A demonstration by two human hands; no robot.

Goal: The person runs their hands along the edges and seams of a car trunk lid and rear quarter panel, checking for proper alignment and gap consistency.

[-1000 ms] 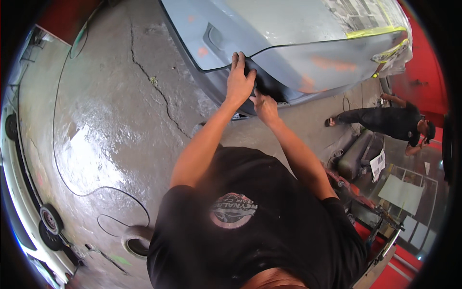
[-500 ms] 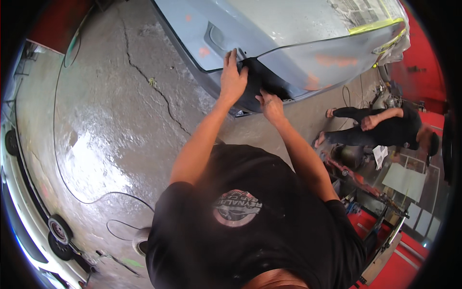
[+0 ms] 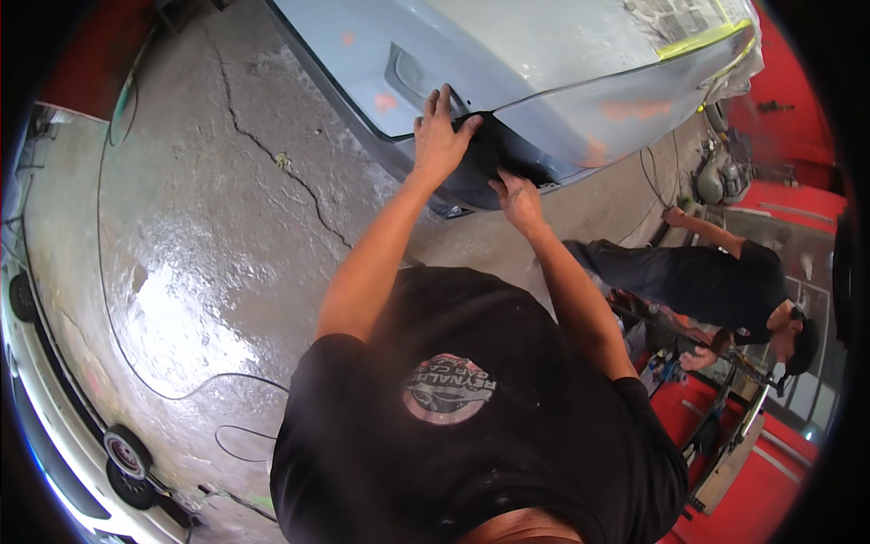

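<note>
In front of me is a car body (image 3: 535, 54) in pale blue-grey, with orange smudges on its panels. My left hand (image 3: 442, 143) lies on the panel beside the dark opening, below the recessed handle area (image 3: 412, 71). Its fingers are stretched out and the thumb is spread towards the opening. Inside the opening sits a black wheel-arch liner (image 3: 469, 177). At the liner's right side, my right hand (image 3: 521, 201) has its thumb and index finger on the edge, the other fingers curled. What lies behind the liner is hidden in shadow.
To the right, another person (image 3: 716, 281) in dark clothes leans over a cluttered work stand (image 3: 725, 426). Yellow masking tape (image 3: 707, 41) edges the car's glass. A hose (image 3: 104, 272) crosses the cracked concrete floor (image 3: 245, 208). A white car (image 3: 54, 453) and a loose wheel (image 3: 127, 451) are at left.
My right hand has shifted slightly right along the liner, and my left thumb has spread further. The other person has moved from the car side towards the work stand, one arm reaching out.
</note>
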